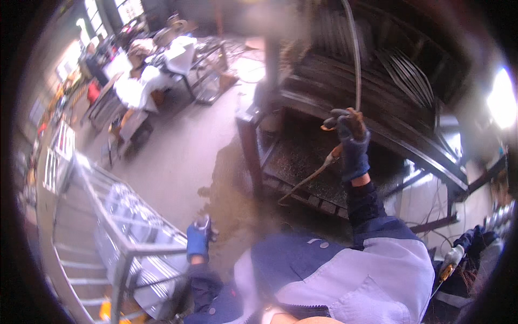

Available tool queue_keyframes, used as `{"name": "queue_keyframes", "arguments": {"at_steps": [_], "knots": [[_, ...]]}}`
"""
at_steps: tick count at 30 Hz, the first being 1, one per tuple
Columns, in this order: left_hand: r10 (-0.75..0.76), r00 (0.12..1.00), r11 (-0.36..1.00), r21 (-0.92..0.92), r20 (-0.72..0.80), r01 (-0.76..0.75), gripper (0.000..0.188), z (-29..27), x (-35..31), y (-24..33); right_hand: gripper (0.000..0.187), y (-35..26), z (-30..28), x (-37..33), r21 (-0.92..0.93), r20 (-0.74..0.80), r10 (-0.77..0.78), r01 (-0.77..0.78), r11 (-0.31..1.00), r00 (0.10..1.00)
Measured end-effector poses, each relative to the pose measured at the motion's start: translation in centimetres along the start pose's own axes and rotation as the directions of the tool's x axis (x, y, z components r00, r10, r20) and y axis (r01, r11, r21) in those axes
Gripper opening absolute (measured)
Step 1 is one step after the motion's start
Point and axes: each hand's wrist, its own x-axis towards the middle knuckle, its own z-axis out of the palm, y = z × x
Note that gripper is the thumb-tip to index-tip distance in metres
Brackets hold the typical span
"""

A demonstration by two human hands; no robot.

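My left hand (198, 238), in a blue glove with grey fingertips, is low at the left beside the end of a grey metal frame (156, 250). Its fingers are loosely apart, and I see nothing in them. Raised out in front, my right hand (352, 141) in a dark blue-grey glove is closed on an orange-brown handled tool (335, 153). A thin bent rod or cable (306, 179) runs down and left from it. Above that hand a grey hose (356, 54) rises to the top edge. The fingers hide much of the tool, so its kind is unclear.
Dark steel framework (377, 135) with long beams stands in front of me. At the lower left is a grey railing (100, 200) with bars. A co-worker's gloved hand (454, 256) holds a tool at the lower right. A cluttered table (135, 89) stands far left.
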Motion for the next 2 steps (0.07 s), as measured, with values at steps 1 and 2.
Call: {"name": "queue_keyframes", "arguments": {"at_steps": [1,2], "knots": [[0.175,0.983,0.983,0.046,0.057,-0.178,0.043,1.3,1.0,5.2,0.038,0.7,-1.9,0.8,0.003,-0.132,-0.015,0.015,1.0,0.991],[0.343,0.931,0.933,0.073,0.124,-0.353,0.047,2.6,1.6,9.5,0.038,1.7,-4.0,1.4,0.003,-0.125,-0.024,0.024,1.0,0.992]]}}
